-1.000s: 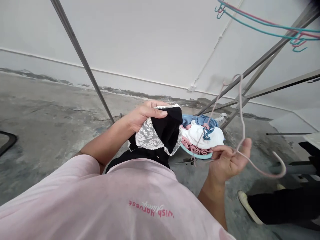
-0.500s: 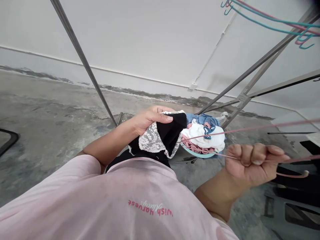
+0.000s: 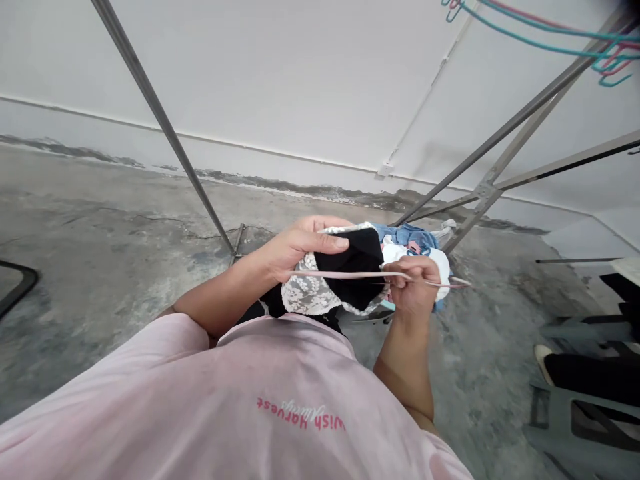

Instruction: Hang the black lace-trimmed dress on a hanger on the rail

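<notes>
My left hand [image 3: 314,243] is closed on a black garment with white lace trim [image 3: 356,263], its thumb pressed over the black cloth. The garment hangs in front of my waist, with the lace panel towards me. My right hand [image 3: 414,283] grips a pink clothes hanger [image 3: 345,274]. Its long bar lies sideways across the front of the garment and reaches close to my left wrist. The far end of the hanger sticks out to the right of my fist. Behind my right hand, a pile of washing [image 3: 407,235] is partly hidden.
A light-blue basin [image 3: 387,305] holds the washing. Grey metal poles of a rack [image 3: 167,127] rise left and right, with blue and pink hangers [image 3: 540,41] at upper right. Grey plastic stools [image 3: 550,417] with dark cloth stand at lower right. A white wall is ahead.
My right hand has moved left with the pink hanger, from out at the right to beside the garment. The hanger now crosses in front of the garment. My left hand keeps its hold.
</notes>
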A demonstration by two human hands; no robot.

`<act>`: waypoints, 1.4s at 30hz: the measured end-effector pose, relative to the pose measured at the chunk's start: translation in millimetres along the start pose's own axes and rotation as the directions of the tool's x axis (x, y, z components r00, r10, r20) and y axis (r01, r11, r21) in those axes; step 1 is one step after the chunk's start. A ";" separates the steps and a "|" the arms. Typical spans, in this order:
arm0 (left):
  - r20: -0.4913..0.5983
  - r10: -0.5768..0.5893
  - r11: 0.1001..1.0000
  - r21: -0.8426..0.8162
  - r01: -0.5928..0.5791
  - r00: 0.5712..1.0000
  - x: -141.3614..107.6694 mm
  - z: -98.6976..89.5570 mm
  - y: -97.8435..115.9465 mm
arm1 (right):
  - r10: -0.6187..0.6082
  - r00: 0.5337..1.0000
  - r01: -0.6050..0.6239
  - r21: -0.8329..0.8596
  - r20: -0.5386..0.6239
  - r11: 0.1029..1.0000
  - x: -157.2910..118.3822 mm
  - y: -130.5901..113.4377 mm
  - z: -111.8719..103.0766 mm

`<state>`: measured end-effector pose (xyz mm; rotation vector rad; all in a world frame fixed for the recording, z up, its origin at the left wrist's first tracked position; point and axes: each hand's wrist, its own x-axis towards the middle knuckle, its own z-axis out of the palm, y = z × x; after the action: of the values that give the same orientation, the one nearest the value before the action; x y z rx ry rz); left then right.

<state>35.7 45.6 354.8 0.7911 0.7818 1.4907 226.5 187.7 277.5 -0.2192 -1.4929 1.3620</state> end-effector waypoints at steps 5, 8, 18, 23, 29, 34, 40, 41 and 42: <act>-0.153 0.112 0.993 0.060 -0.104 0.982 11.4 -33.3 -1.1 | -0.017 0.998 0.001 -0.239 -0.064 0.971 -11.2 -2.9 -24.1; -0.230 0.181 0.979 0.134 -0.153 0.956 20.4 -51.1 -6.2 | -0.110 0.994 0.092 -0.367 -0.027 0.926 -12.3 -25.9 -34.5; -0.240 0.498 0.776 0.552 -0.304 0.834 32.2 -72.0 -18.0 | 0.070 0.995 0.020 -0.805 0.076 0.593 -13.8 -63.1 -17.6; -0.222 0.560 0.707 0.630 -0.321 0.799 32.4 -75.9 -20.7 | 0.034 0.998 0.027 -0.790 0.061 0.613 -17.9 -65.3 -19.0; -0.167 0.589 0.674 0.641 -0.367 0.791 33.6 -79.3 -22.4 | 0.092 0.996 -0.039 -0.812 0.019 0.582 -18.6 -62.1 -19.8; -0.126 0.603 0.623 0.691 -0.366 0.788 33.0 -74.4 -19.7 | 0.373 0.878 -0.006 -0.773 0.300 0.635 -17.1 -56.4 -12.4; 0.124 0.244 0.702 0.661 -0.264 0.962 26.7 -73.0 -18.2 | 0.195 0.936 0.094 -0.743 0.292 0.663 -17.0 -57.4 -12.0; 0.112 0.255 0.693 0.672 -0.262 0.960 25.1 -73.9 -17.9 | 0.136 0.966 0.080 -0.759 0.218 0.646 -17.5 -57.0 -14.2; 0.080 0.289 0.672 0.692 -0.262 0.954 23.6 -75.2 -17.6 | 0.083 0.986 0.061 -0.774 0.145 0.630 -18.1 -56.4 -16.8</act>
<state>-19.3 68.3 300.2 1.5156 1.3402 1.4677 274.5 166.2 309.6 -0.6775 -2.1718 0.6496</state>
